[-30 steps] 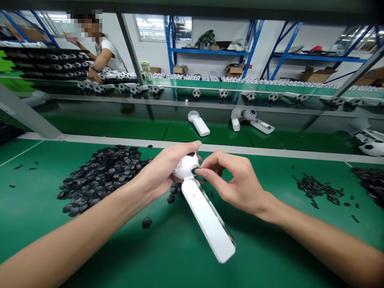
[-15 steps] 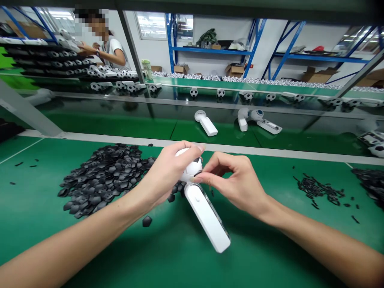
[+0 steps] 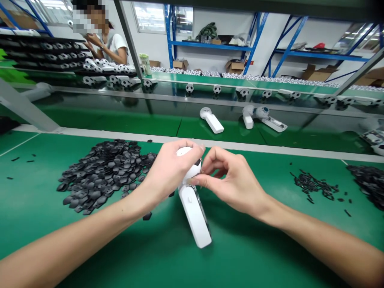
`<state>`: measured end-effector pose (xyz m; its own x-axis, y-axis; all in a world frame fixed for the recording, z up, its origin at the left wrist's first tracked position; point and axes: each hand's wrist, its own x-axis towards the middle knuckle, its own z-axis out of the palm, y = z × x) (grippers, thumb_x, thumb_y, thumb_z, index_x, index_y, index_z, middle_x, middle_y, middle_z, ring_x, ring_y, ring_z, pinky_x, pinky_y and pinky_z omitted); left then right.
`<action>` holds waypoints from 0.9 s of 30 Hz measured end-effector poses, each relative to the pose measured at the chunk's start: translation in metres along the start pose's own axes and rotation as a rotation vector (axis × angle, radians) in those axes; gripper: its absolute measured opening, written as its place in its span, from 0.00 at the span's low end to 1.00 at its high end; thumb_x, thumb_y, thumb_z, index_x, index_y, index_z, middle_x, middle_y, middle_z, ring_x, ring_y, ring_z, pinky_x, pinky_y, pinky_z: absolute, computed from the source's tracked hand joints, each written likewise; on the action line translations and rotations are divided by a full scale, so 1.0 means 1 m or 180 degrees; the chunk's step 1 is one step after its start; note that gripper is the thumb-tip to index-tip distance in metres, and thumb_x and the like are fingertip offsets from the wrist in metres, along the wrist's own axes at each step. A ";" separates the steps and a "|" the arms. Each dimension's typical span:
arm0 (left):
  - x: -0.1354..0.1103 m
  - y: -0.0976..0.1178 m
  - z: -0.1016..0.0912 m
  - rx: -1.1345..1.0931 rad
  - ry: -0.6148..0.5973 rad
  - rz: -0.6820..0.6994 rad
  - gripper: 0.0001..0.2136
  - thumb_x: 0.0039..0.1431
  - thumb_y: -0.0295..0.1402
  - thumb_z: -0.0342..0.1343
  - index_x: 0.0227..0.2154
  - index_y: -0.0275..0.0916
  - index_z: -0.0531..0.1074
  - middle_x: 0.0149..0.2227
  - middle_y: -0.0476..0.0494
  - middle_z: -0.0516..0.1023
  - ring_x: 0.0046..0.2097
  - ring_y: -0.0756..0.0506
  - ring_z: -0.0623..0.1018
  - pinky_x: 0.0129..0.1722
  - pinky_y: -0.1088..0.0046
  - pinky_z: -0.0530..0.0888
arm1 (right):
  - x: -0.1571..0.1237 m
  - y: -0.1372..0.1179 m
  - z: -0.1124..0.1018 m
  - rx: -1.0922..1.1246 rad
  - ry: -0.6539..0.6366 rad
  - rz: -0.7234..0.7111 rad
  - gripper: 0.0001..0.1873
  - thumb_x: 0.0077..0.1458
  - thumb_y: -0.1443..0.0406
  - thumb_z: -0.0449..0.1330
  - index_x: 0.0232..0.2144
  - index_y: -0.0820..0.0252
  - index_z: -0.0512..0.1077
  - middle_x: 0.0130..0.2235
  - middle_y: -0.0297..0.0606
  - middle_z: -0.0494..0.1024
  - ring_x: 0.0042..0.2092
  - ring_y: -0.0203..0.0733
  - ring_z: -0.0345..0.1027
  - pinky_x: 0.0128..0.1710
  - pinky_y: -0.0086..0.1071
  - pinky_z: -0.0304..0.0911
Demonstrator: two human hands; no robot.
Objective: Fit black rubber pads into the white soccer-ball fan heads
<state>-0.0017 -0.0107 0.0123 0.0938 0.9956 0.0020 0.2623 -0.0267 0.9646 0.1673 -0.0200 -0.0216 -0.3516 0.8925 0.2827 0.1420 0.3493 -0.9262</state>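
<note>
Right now your left hand [image 3: 168,168] is wrapped over the round head [image 3: 193,171] of the white device [image 3: 195,218], its fingers closed firmly around it. The device is in front of you over the green table [image 3: 126,256], with its handle slanting down toward you; whether the handle's far end touches the table, you can't tell from here. Your right hand [image 3: 235,184] has thumb and forefinger bent in against the right side of the head, near where it joins the handle. Whether they pinch a small piece there is hidden.

The device looks light, with a stiff plastic shell that is smooth and perhaps a little slippery. Your best hold is probably around the head, as your left hand has it, since the long handle may swing if the grip loosens. The handle's right edge looks open and dark inside, so keep hard pressure off that side; it may be the fragile part.

Beside your left forearm lies a heap of black pentagonal pieces [image 3: 103,172]; beyond your right hand are thin black strips [image 3: 313,185], scattered loosely.
</note>
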 end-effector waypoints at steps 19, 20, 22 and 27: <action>-0.009 0.010 0.003 -0.0272 -0.0272 0.0070 0.09 0.60 0.36 0.61 0.26 0.38 0.73 0.27 0.45 0.78 0.30 0.45 0.77 0.26 0.74 0.70 | -0.002 -0.002 -0.004 -0.0833 -0.0273 -0.0064 0.23 0.63 0.54 0.71 0.31 0.52 0.60 0.27 0.27 0.81 0.28 0.40 0.74 0.28 0.32 0.56; -0.009 0.010 0.004 -0.0317 -0.0335 0.0038 0.09 0.60 0.36 0.60 0.26 0.39 0.73 0.27 0.45 0.78 0.29 0.45 0.77 0.25 0.73 0.70 | -0.002 -0.002 -0.005 -0.0812 -0.0347 -0.0032 0.23 0.63 0.54 0.71 0.31 0.52 0.60 0.27 0.27 0.80 0.28 0.40 0.75 0.28 0.32 0.58; -0.008 0.008 0.005 -0.0403 -0.0371 -0.0008 0.10 0.60 0.36 0.60 0.26 0.38 0.73 0.27 0.45 0.78 0.28 0.45 0.76 0.24 0.73 0.69 | -0.002 -0.002 -0.006 -0.0864 -0.0376 -0.0041 0.22 0.64 0.53 0.70 0.32 0.52 0.60 0.26 0.26 0.78 0.28 0.39 0.73 0.28 0.31 0.58; -0.005 0.005 0.006 -0.0638 -0.0226 -0.0015 0.15 0.61 0.41 0.63 0.24 0.37 0.71 0.26 0.46 0.72 0.27 0.49 0.68 0.24 0.75 0.62 | -0.004 0.009 -0.001 -0.1551 0.0340 -0.0881 0.25 0.67 0.48 0.66 0.30 0.53 0.59 0.24 0.28 0.72 0.23 0.35 0.61 0.24 0.32 0.49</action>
<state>0.0044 -0.0167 0.0153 0.1624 0.9866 -0.0144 0.0674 0.0035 0.9977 0.1709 -0.0206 -0.0305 -0.3446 0.7639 0.5456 0.4771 0.6430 -0.5991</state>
